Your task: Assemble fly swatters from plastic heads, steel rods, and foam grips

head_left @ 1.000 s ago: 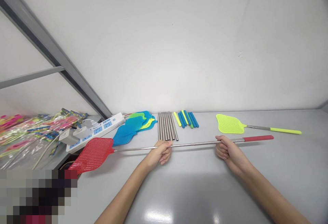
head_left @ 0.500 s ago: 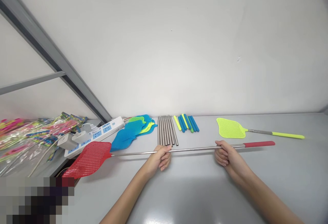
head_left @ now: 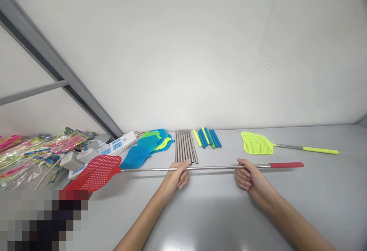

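Note:
A red fly swatter (head_left: 96, 172) with a long extended metal rod lies level across my view, its mesh head at the left and its red handle (head_left: 286, 165) at the right. My left hand (head_left: 177, 178) is closed round the thin middle of the rod. Nearer the handle, my right hand (head_left: 247, 175) grips the thicker part with the thumb along the top. Behind my left hand lie several metal rods (head_left: 185, 145) side by side. To their right are several blue, yellow and green handle sleeves (head_left: 207, 137). A yellow fly swatter (head_left: 258, 144) rests at the back right.
Blue and green swatter heads (head_left: 146, 147) are piled left of the rods. Beside them a white power strip (head_left: 122, 144) holds plugged-in adapters. Packaged colourful items (head_left: 43, 151) cover the far left. A grey metal frame (head_left: 83, 98) slants down the wall behind the grey table (head_left: 212, 220).
The red fly swatter and both hands have shifted slightly left in view, along with the whole scene. Both hands keep their grip on the rod.

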A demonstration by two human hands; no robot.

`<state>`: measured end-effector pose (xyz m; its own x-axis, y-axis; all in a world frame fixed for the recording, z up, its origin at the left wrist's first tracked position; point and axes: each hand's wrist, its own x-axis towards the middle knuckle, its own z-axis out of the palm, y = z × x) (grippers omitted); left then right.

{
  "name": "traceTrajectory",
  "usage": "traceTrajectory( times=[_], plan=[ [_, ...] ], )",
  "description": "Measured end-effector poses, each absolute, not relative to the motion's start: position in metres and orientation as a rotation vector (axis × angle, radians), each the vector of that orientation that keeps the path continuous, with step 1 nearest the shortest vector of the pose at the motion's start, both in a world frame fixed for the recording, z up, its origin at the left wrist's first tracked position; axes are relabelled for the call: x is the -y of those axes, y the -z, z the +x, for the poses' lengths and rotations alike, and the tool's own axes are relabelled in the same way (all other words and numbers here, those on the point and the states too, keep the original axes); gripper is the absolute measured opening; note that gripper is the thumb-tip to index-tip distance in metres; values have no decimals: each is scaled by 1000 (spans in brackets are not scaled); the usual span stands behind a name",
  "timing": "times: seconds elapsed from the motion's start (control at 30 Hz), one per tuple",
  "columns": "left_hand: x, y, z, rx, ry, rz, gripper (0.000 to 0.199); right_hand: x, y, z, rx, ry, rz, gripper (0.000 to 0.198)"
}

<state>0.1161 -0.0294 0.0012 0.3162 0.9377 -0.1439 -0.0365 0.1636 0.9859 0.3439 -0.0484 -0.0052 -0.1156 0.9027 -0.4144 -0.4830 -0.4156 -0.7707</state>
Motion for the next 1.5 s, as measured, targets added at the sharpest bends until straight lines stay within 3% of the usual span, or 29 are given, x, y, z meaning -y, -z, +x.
traceTrajectory(
  times=[0.73,1.23,1.5],
  plan=[
    [25,-2,111,-1089,-1055,1189,40,40,16,352,438,-1742,-973,45],
    [24,-1,107,-1137,-1093,1223,34,43,9,351,516,-1762,-980,29],
    [29,-1,109,-1160,-1039,1403,36,48,2,341,643,-1721,-1098,31]
  ],
)
